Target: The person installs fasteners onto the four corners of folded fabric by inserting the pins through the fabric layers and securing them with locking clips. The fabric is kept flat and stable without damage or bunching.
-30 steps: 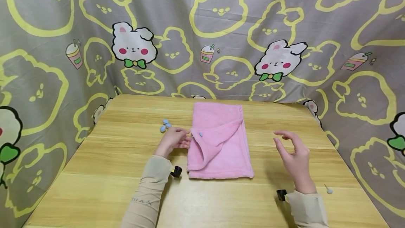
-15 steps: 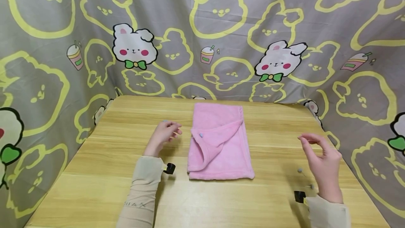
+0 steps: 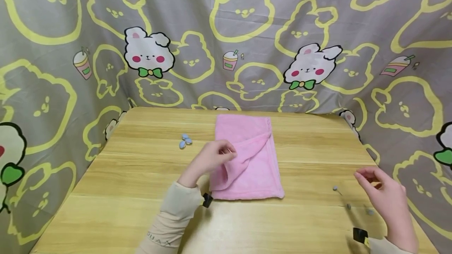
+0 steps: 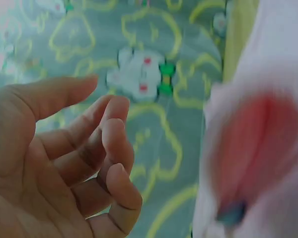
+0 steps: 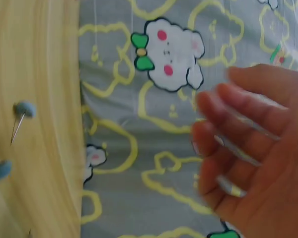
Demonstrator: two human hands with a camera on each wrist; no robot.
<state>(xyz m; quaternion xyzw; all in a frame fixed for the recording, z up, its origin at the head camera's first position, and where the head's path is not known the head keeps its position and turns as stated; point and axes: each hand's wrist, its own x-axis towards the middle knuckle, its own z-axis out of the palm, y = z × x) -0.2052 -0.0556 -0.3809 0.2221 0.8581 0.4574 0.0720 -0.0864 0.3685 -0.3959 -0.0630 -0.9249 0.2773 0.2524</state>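
A folded pink fleece blanket lies mid-table, its top layer turned back diagonally. My left hand hovers over its left side, fingers loosely bent; the left wrist view shows nothing between finger and thumb. A blue pin head shows against the blanket, blurred, in that wrist view; my hand covers it in the head view. To the right, my right hand is held above the table, fingers relaxed and holding nothing. Close to it lie pins with blue heads, among them one pin and another with its bare needle showing.
Light blue oval pieces lie in a small group left of the blanket. The wooden table is enclosed at the back and sides by a grey patterned curtain. A small black camera sits on the right wrist.
My left hand left the blanket's left edge, drew back left, then came right over the blanket. My right hand moved right and nearer, uncovering pins on the table.
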